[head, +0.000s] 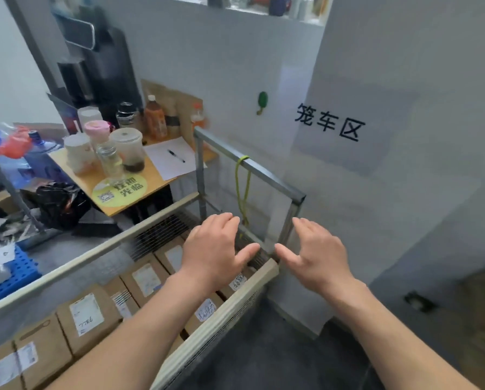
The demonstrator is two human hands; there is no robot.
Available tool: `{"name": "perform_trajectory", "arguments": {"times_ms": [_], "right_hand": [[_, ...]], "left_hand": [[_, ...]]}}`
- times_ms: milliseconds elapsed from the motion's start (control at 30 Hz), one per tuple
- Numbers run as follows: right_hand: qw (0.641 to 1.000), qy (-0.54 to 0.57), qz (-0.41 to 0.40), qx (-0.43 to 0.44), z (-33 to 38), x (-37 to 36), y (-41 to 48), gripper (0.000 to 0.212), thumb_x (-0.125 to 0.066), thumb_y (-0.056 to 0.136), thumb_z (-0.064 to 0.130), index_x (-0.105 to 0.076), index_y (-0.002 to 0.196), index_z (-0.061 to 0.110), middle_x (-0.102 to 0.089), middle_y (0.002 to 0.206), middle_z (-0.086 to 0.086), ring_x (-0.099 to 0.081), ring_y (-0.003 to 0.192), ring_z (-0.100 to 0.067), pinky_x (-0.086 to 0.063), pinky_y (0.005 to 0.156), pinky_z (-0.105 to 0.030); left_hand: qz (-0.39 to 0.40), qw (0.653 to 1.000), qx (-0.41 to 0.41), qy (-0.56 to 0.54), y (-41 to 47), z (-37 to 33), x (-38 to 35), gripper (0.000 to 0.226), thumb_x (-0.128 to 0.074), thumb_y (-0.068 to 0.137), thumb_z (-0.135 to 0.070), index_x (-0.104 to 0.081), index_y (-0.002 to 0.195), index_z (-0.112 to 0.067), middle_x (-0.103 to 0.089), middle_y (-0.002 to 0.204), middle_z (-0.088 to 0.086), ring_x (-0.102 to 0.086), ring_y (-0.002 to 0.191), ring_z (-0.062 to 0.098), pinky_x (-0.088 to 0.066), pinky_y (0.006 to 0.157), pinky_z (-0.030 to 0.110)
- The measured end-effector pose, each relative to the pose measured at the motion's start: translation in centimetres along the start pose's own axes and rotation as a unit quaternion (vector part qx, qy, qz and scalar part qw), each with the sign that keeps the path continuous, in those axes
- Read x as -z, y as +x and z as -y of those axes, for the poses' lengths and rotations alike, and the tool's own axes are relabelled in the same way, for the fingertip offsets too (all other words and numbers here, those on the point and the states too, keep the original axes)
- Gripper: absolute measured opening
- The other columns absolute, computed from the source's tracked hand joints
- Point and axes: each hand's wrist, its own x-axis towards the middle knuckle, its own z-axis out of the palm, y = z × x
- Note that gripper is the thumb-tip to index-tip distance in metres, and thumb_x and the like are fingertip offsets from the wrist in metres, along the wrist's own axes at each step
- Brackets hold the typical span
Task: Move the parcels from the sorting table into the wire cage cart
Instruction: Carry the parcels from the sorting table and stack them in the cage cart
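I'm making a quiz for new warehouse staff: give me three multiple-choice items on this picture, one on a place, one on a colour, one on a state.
1. The pen lies: A on a parcel; B on the white paper; C on the floor.
2. The cord on the cart rail is: A red; B blue; C yellow-green.
3. The left hand and right hand: A open, empty; B grip one parcel; C grip the rail.
B, pen rests on the sheet; C, its loop is yellow-green; A, fingers spread, holding nothing.
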Motion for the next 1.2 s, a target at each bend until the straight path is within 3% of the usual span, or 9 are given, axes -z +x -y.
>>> {"name": "perform_trajectory", "arguments": {"times_ms": [200, 533, 700, 900, 1033, 1200], "right_hand": [[0.997, 0.001, -0.015, -0.078, -5.7, 3.3, -4.0, 0.074, -0.055, 0.092, 0.062, -0.045, 0.148, 0.015, -0.055, 0.145, -0.001, -0.049, 0.135, -0.023, -0.044, 0.103, -0.039], [0.969, -0.054, -0.043, -0.238, -11.7, 7.4, -9.9, 0.061, -0.044, 0.082, 0.073, -0.058, 0.12, 0.026, -0.064, 0.121, 0.003, -0.057, 0.118, -0.023, -0.049, 0.089, -0.04], [0.946, -0.06, -0.052, -0.315, -13.1, 8.4, -12.8, 0.068, -0.05, 0.092, 0.065, -0.05, 0.143, 0.02, -0.052, 0.147, -0.001, -0.043, 0.14, -0.022, -0.04, 0.11, -0.043], [0.914, -0.05, -0.063, -0.398, -13.8, 8.2, -16.2, 0.074, -0.048, 0.092, 0.068, -0.042, 0.152, 0.025, -0.039, 0.159, 0.002, -0.033, 0.148, -0.019, -0.033, 0.117, -0.043], [0.894, -0.047, -0.073, -0.44, -14.5, 8.2, -17.9, 0.074, -0.047, 0.092, 0.068, -0.042, 0.152, 0.025, -0.037, 0.16, 0.003, -0.031, 0.149, -0.017, -0.034, 0.117, -0.043], [0.871, -0.045, -0.08, -0.483, -16.1, 8.4, -20.1, 0.073, -0.047, 0.093, 0.067, -0.041, 0.153, 0.026, -0.036, 0.161, 0.004, -0.031, 0.149, -0.017, -0.034, 0.116, -0.042]], "left_hand": [[0.032, 0.998, -0.059, -0.005, 0.9, -6.6, -1.0, 0.083, -0.029, 0.083, -0.075, -0.066, 0.128, -0.015, -0.065, 0.129, 0.0, -0.059, 0.122, 0.021, -0.052, 0.094, 0.04], [0.063, 0.977, -0.201, -0.039, 3.0, -15.1, -2.4, 0.071, -0.038, 0.081, -0.071, -0.071, 0.107, -0.014, -0.07, 0.11, 0.001, -0.067, 0.104, 0.025, -0.057, 0.079, 0.04], [0.081, 0.955, -0.28, -0.049, 3.8, -18.1, -2.8, 0.079, -0.03, 0.084, -0.076, -0.059, 0.132, -0.019, -0.059, 0.136, -0.004, -0.052, 0.129, 0.02, -0.046, 0.097, 0.037], [0.112, 0.932, -0.34, -0.062, 3.5, -20.5, -3.6, 0.097, -0.006, 0.073, -0.079, -0.054, 0.133, -0.022, -0.055, 0.139, -0.007, -0.047, 0.131, 0.017, -0.041, 0.1, 0.033], [0.133, 0.916, -0.375, -0.056, 3.5, -22.1, -4.0, 0.07, -0.034, 0.092, -0.073, -0.05, 0.137, -0.022, -0.051, 0.143, -0.007, -0.043, 0.134, 0.017, -0.039, 0.102, 0.033], [0.148, 0.9, -0.403, -0.077, 3.6, -25.2, -5.0, 0.065, -0.039, 0.094, -0.069, -0.047, 0.141, -0.024, -0.048, 0.146, -0.008, -0.041, 0.136, 0.016, -0.04, 0.101, 0.033]]}}
